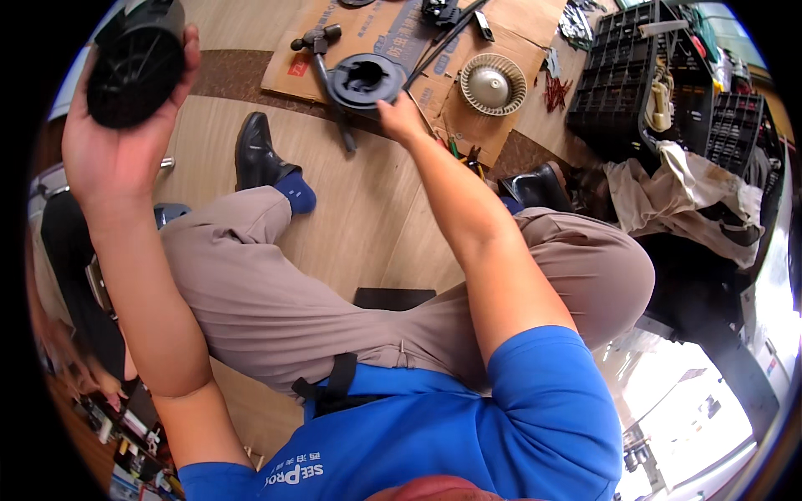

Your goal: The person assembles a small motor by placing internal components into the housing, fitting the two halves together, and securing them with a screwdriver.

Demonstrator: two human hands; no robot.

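At the upper left my left hand (121,163) is raised, its fingers wrapped round a black ribbed plastic housing (138,71) with a round face. My right hand (405,121) reaches forward and grips the rim of a round black flanged plastic part (368,79) at the near edge of the cardboard sheet (292,77); the tips of its fingers are partly hidden. Just left of that part lies a hammer (324,71), its handle running partly beneath the flange. A pale finned blower wheel (493,84) rests on the cardboard to the right.
Pliers (474,159) lie by the cardboard's near corner. Red slender pieces (557,93) are scattered beside it. Black crates (614,83) stand at the right, with a beige cloth (677,196) in front. My shoes (255,150) flank the wooden floor (359,225). Another person's hands (79,363) show at far left.
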